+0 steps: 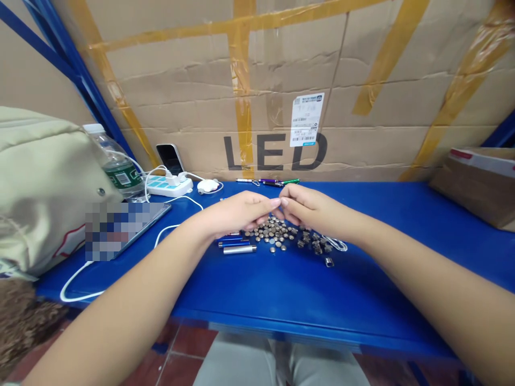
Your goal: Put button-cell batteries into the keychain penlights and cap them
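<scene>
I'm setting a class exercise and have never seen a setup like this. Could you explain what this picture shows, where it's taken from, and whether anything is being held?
This picture comes from a camera worn on a person's head, looking forward and down, so both arms reach in from the bottom. There is no machine here. The left hand and right hand are bare, with their fingertips close together above a heap of small round metal pieces. Whether they hold anything is too small to tell. The surface is a blue shelf. Short metal tubes lie beside the heap. Farther back are a power strip and a water bottle, in front of a cardboard box.
</scene>
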Demonstrator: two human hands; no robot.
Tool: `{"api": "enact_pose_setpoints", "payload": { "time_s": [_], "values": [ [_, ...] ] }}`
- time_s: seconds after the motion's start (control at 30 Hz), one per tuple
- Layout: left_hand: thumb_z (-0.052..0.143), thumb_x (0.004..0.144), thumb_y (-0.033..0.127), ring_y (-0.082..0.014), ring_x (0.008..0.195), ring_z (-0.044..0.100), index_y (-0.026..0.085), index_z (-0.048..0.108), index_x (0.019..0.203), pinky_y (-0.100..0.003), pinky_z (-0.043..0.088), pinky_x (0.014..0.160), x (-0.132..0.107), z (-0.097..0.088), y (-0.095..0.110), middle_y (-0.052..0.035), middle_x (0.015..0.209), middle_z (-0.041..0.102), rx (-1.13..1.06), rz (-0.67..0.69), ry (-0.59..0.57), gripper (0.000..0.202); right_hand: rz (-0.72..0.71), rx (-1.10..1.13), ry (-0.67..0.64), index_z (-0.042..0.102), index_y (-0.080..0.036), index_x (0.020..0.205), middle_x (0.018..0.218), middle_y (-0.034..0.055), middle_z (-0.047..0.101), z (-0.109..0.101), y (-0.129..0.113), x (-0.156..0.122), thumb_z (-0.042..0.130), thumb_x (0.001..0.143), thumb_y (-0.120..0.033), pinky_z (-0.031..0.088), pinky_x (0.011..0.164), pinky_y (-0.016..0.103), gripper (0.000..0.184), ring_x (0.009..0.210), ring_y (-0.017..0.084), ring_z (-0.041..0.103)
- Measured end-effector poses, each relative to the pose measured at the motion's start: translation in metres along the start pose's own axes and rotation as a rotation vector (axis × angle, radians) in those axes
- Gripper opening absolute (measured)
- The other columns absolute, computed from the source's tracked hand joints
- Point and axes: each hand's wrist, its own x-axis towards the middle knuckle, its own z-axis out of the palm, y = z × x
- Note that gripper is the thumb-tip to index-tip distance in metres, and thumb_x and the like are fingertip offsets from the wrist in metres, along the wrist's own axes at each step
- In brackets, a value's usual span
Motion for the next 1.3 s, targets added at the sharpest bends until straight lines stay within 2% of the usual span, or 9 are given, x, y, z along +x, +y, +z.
{"api": "enact_pose_setpoints", "payload": {
  "time_s": [0.07,0.13,0.3,0.37,0.6,0.8,0.97,1.17,1.3],
  "values": [
    [0.045,0.095,0.054,-0.0052,0.045,0.026,0.016,0.066,0.096,-0.021,0.024,0.044,-0.002,-0.003,-0.001,0.0061,0.064,0.035,-0.119,-0.005,-0.067,0.043,-0.067,-0.05,0.022,0.049,-0.022,0.082,0.071,-0.0018,0.055,0.0,-0.002,0.0,0.038,0.098,-0.034,0.038,0.063,0.027,0.022,0.064,0.013,0.049],
    [0.044,0.095,0.054,-0.0058,0.045,0.029,0.017,0.066,0.097,-0.022,0.026,0.044,0.0,-0.002,-0.003,0.0049,0.065,0.04,-0.06,0.008,-0.043,0.043,-0.048,-0.124,0.039,0.048,-0.022,0.082,0.072,-0.0005,0.056,0.0,-0.004,0.001,0.038,0.097,-0.034,0.038,0.065,0.028,0.022,0.068,0.014,0.05],
    [0.066,0.084,0.033,-0.0131,0.071,0.056,0.018,0.061,0.089,-0.026,0.042,0.064,0.011,0.006,-0.011,-0.0008,0.082,0.064,0.449,0.192,0.343,0.017,0.113,-0.195,0.028,0.044,-0.023,0.079,0.07,0.0001,0.055,0.002,-0.002,0.005,0.037,0.095,-0.032,0.036,0.066,0.029,0.02,0.07,0.017,0.05],
    [0.065,0.084,0.027,-0.0132,0.074,0.056,0.017,0.059,0.082,-0.026,0.042,0.068,0.014,0.006,-0.013,-0.0005,0.08,0.064,0.512,0.25,0.377,0.012,0.111,-0.184,0.021,0.044,-0.023,0.079,0.072,0.0003,0.055,0.002,0.001,0.005,0.036,0.096,-0.034,0.036,0.066,0.029,0.022,0.07,0.017,0.05],
    [0.045,0.096,0.046,-0.0095,0.058,0.048,0.017,0.061,0.084,-0.022,0.037,0.054,0.006,-0.005,-0.009,0.0015,0.068,0.057,0.333,0.211,0.188,0.035,-0.08,-0.347,0.092,0.046,-0.022,0.091,0.083,0.003,0.057,-0.002,0.003,0.003,0.035,0.098,-0.036,0.033,0.064,0.029,0.02,0.07,0.016,0.05],
    [0.049,0.095,0.037,-0.011,0.066,0.054,0.02,0.064,0.106,-0.023,0.042,0.061,0.007,-0.003,-0.013,0.0007,0.08,0.064,0.516,0.17,0.071,0.026,-0.001,-0.433,-0.135,0.05,-0.022,0.084,0.077,0.0023,0.059,-0.01,0.002,0.001,0.038,0.097,-0.037,0.031,0.059,0.028,0.023,0.065,0.015,0.049],
    [0.052,0.094,0.032,-0.0141,0.082,0.063,0.022,0.068,0.104,-0.025,0.045,0.073,0.007,-0.009,-0.018,-0.0008,0.094,0.072,0.728,0.252,-0.052,0.021,0.074,-0.419,-0.265,0.053,-0.022,0.074,0.074,0.001,0.062,-0.018,0.002,-0.004,0.044,0.093,-0.038,0.033,0.056,0.027,0.026,0.062,0.014,0.05],
    [0.064,0.089,0.026,-0.0163,0.09,0.065,0.024,0.075,0.102,-0.027,0.047,0.081,0.007,-0.013,-0.019,-0.0043,0.098,0.072,0.851,0.362,-0.058,0.017,0.213,-0.414,-0.309,0.067,-0.024,0.074,0.065,-0.0001,0.063,-0.035,0.002,-0.012,0.058,0.083,-0.037,0.029,0.046,0.028,0.018,0.047,0.012,0.044],
    [0.064,0.089,0.027,-0.0169,0.092,0.065,0.025,0.075,0.104,-0.027,0.047,0.082,0.006,-0.012,-0.019,-0.0039,0.1,0.072,0.889,0.353,-0.057,0.018,0.264,-0.414,-0.434,0.069,-0.025,0.07,0.063,-0.0008,0.063,-0.042,0.002,-0.018,0.065,0.076,-0.036,0.03,0.045,0.027,0.014,0.048,0.013,0.047]
  ]
}}
